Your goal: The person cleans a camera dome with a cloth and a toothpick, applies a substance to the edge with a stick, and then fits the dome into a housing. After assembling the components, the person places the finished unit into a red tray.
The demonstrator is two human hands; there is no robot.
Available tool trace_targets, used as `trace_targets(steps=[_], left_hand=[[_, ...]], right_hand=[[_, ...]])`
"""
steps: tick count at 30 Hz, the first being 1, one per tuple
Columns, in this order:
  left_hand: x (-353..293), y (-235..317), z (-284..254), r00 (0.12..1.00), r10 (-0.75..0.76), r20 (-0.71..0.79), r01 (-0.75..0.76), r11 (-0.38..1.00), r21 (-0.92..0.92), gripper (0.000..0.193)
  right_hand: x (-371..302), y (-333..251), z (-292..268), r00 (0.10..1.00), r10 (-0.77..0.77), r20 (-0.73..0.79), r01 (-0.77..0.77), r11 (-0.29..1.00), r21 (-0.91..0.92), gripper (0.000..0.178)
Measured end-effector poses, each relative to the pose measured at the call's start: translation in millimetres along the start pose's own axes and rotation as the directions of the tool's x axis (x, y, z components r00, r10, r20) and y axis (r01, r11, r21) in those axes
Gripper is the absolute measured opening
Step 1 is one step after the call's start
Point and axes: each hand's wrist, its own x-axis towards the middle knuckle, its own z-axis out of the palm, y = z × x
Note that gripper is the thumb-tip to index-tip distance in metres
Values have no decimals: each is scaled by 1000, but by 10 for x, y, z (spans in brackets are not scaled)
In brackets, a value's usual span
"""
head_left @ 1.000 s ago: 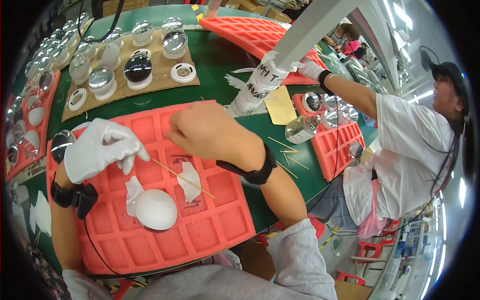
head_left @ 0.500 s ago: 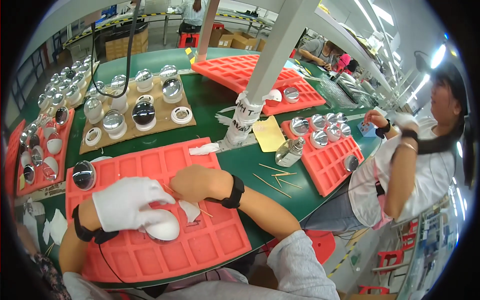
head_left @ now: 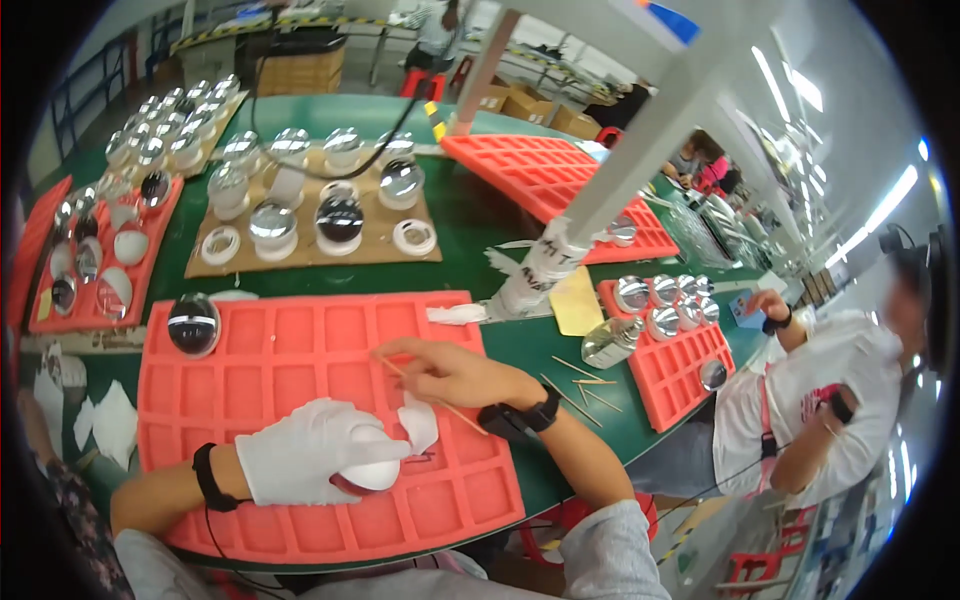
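Observation:
My left hand [head_left: 310, 450], in a white glove, is closed around a smooth white dome-shaped housing [head_left: 372, 473] low over the red foam tray [head_left: 245, 385]. The housing's red-edged lower left rim shows beneath the glove. My bare right hand [head_left: 455, 372] holds a thin wooden stick [head_left: 462, 417] between thumb and fingers, its index finger stretched out to the left. Between both hands a crumpled white wipe [head_left: 418, 425] hangs below my right fingers; which hand holds it I cannot tell. In the tray's far left corner sits a dark-lensed dome [head_left: 193, 325].
Cardboard [head_left: 320, 262] with clear and dark domes lies beyond the tray. Loose sticks [head_left: 583, 382], a glass bottle [head_left: 612, 342] and a yellow sheet [head_left: 575, 303] are to the right. A post [head_left: 545, 265] rises behind. A co-worker [head_left: 830, 400] stands right.
My right hand has drawn away from my left, its index finger now extended. My left hand has shifted right and turned with the white housing. The whole view has swung slightly.

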Motion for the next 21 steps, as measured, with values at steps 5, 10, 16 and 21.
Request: trace_targets(steps=[5, 10, 16, 21], left_hand=[[13, 91, -108, 966, -229, 119, 232, 973, -14, 61], [-52, -85, 68, 976, -102, -190, 94, 994, -46, 60], [-47, 108, 101, 919, -393, -18, 381, 901, -207, 71], [9, 295, 3, 907, -407, -109, 418, 901, 115, 63]], right_hand=[[-269, -252, -53, 973, 230, -8, -207, 890, 408, 32], [-221, -516, 143, 922, 382, -68, -356, 902, 245, 23], [-389, -472, 377, 993, -96, 73, 114, 947, -300, 14], [-416, -518, 445, 997, 14, 82, 21, 909, -415, 14]])
